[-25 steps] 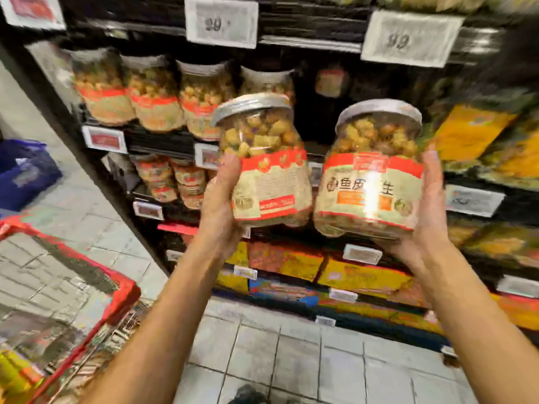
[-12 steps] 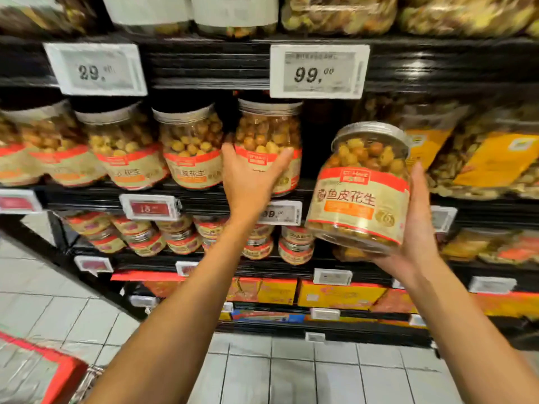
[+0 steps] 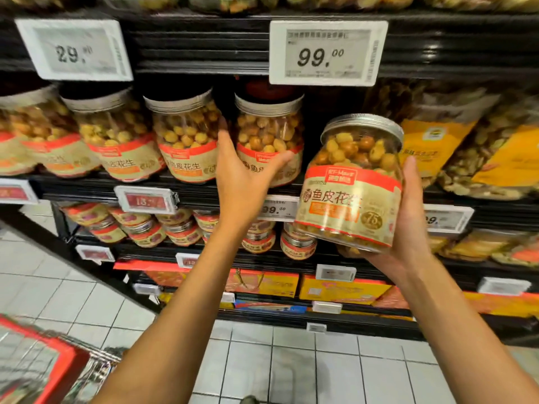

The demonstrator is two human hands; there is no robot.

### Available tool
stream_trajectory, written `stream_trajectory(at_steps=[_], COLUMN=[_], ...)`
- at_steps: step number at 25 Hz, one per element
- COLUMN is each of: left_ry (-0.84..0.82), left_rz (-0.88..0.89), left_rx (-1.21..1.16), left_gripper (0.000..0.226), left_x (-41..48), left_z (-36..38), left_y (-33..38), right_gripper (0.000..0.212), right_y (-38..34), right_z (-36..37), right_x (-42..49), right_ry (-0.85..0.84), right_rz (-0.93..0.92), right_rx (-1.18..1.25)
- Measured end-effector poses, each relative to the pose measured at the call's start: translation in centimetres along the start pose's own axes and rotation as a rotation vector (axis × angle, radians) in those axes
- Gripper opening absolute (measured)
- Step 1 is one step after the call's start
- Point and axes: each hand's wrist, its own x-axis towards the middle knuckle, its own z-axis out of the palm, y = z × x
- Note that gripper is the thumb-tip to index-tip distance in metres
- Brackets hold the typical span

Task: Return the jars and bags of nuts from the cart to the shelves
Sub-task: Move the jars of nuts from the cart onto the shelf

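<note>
— Bright light from above is washing everything evenly; glare is shining off the label of the near jar (image 3: 350, 185).
— The gap (image 3: 186, 83) above the lids (image 3: 268, 102) is sitting in shadow. The left tag (image 3: 74, 49) is smearing, the cart (image 3: 38, 371) is blurring, the shelves (image 3: 204, 39) are bowing at the edges.

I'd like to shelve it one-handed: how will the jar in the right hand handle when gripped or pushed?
The jar looks like rigid clear plastic, so it should keep its shape. Packed nearly to its lid, it is probably hefty; the right hand cups its base. Its smooth round wall might slip, or roll if tipped.
</note>
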Motion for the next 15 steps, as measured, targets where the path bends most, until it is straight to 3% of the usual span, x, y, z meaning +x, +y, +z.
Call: stream_trajectory(at_steps=[3, 5, 8, 10, 12, 15], left_ry=[0.168, 0.021, -0.356, -0.506, -0.461, -0.338], left_rz=[0.161, -0.033, -0.329, -0.236, -0.120, -0.089], left_rx=[-0.148, -0.335, -0.418, -0.359, -0.371, -0.527], left_gripper=[0.037, 0.028, 0.040, 0.067, 0.082, 0.068], left_x=[-2.4, -3.5, -3.5, -4.6, -5.9, -6.1], left_z=[-2.8, -3.4, -1.7, -0.9, -0.2, -0.4], left_y=[-0.1, 0.7, 2.4, 3.8, 4.6, 4.6], right_gripper=[0.064, 0.063, 0.077, 0.083, 0.083, 0.081], right_y=[-0.1, -0.2, -0.4, -0.3, -0.6, -1.5], right_z=[0.1, 0.7, 1.8, 2.1, 2.1, 2.1], right_x=[-0.1, -0.2, -0.2, -0.5, -1.2, -2.4], right_ry=[-0.012, -0.013, 0.056, 0.060, 0.000, 0.025], right_rz=[-0.042, -0.068, -0.146, -0.210, -0.239, -0.263], right_rx=[0.003, -0.063, -0.237, -0.323, -0.348, -0.343])
